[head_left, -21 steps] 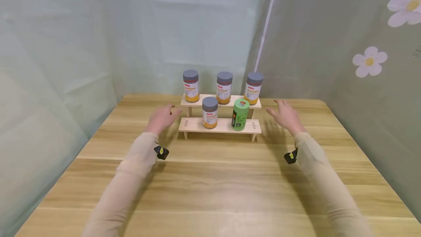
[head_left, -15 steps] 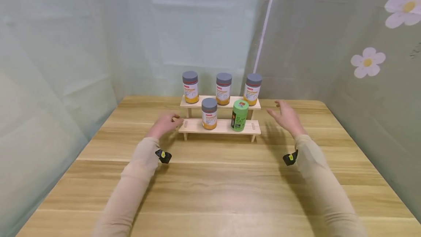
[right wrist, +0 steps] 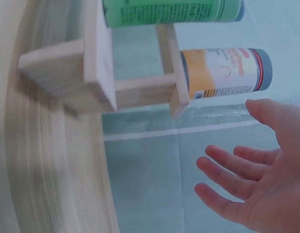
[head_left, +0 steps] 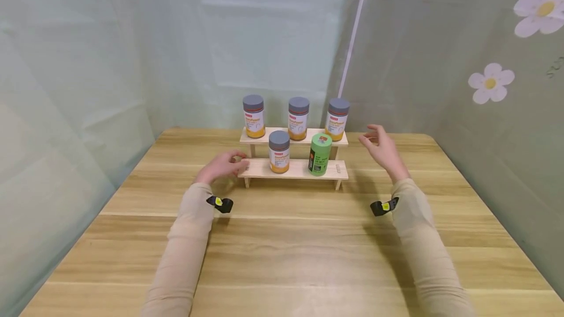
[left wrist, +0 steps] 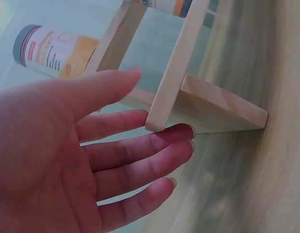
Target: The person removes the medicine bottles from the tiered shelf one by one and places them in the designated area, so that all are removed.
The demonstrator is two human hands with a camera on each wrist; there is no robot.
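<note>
A pale two-step wooden stand (head_left: 299,169) bears several jars. Three white-and-orange jars with grey lids stand on its upper step, including a left jar (head_left: 254,117), a middle jar (head_left: 298,119) and a right jar (head_left: 337,120). Below, a similar jar (head_left: 279,152) and a green jar (head_left: 320,155) stand upright. My left hand (head_left: 222,165) is at the lower step's left end; in the left wrist view its loosely bent fingers (left wrist: 140,165) reach the board's end, the thumb apart above. Beside the stand's right side, my right hand (head_left: 384,150) hovers, holding nothing.
The stand rests toward the back of a wood-grain table (head_left: 282,258). Behind it hangs a pale cloth backdrop (head_left: 273,38), with a grey flower-printed cloth (head_left: 423,62) on the right. Each wrist carries a small black camera, such as the left camera (head_left: 220,204).
My left hand has come down and rightward to the lower step's left end. The right hand's fingers have bent slightly, and it stays apart from the stand. The jars keep their places.
</note>
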